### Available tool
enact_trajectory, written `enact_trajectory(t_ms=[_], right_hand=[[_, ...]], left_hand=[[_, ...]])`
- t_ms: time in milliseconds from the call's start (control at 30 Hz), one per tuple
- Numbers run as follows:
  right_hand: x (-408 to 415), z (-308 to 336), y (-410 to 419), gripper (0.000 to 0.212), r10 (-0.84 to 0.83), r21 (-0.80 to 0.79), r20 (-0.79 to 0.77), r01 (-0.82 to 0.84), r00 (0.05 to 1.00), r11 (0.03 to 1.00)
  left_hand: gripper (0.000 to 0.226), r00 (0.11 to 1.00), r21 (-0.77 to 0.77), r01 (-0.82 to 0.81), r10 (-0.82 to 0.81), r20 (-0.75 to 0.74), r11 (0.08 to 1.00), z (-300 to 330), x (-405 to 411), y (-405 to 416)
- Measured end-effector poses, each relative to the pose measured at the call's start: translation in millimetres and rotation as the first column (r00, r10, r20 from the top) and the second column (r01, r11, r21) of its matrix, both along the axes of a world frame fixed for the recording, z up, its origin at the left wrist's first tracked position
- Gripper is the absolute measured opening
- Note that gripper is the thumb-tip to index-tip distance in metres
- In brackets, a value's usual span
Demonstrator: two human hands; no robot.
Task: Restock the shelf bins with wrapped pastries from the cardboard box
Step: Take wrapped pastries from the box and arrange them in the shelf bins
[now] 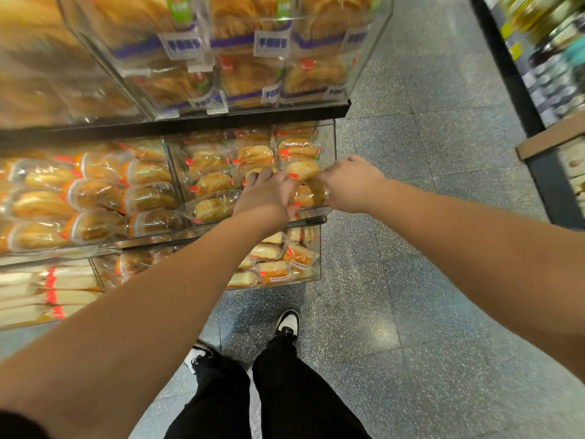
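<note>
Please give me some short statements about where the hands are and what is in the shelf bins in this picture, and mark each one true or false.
1. Both hands reach into the same clear bin. True.
2. The left hand hangs idle beside the person's leg. False: it rests among the wrapped pastries in that bin.
3. The right hand is at the bin's right end. True.
4. That bin holds bottles. False: it holds wrapped pastries.
5. The cardboard box stands between the shoes. False: only floor shows there.

Two hands (266, 193); two shoes (287, 323); pastries uncountable, blurred.
</note>
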State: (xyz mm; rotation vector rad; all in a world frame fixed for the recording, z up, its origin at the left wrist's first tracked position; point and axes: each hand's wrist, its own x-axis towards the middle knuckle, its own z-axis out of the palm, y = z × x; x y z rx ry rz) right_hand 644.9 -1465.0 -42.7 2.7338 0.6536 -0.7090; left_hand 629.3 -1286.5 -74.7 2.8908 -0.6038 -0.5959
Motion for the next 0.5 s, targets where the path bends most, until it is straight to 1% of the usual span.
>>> enact_trajectory(t_ms=[67, 133, 300, 400, 500], right_hand=[[-6.2, 14.7, 3.2, 0.045, -0.036, 0.022, 0.026, 0.036, 0.999, 0.999], [-15.9, 36.3, 15.2, 0.045, -0.047, 0.038, 0.048, 0.045, 0.998, 0.998], [-42.4, 93.8, 81.8, 0.046, 0.001, 0.067, 0.089, -0.007, 0.996, 0.998], [-60.0, 115.3, 145.2, 0.049, 0.041, 0.086, 0.075, -0.048, 0.996, 0.995], [-86.2, 126.1, 232.1, 0.049, 0.139, 0.096, 0.095, -0.148, 0.986, 0.984]], left_hand=[[0.05, 0.999, -0.091, -0.048, 0.048, 0.001, 0.995, 18.0, -10.8, 14.0], [0.05, 0.99, -0.179, -0.139, 0.14, -0.007, 0.974, 39.0, -25.3, 39.4], [0.041, 0.952, -0.278, -0.278, 0.302, 0.047, 0.92, 75.2, -70.6, 137.9], [0.039, 0.925, -0.311, -0.324, 0.369, 0.094, 0.893, 89.8, -107.0, 211.1], [0.044, 0.871, -0.257, -0.437, 0.477, 0.119, 0.862, 104.3, -155.8, 301.8]])
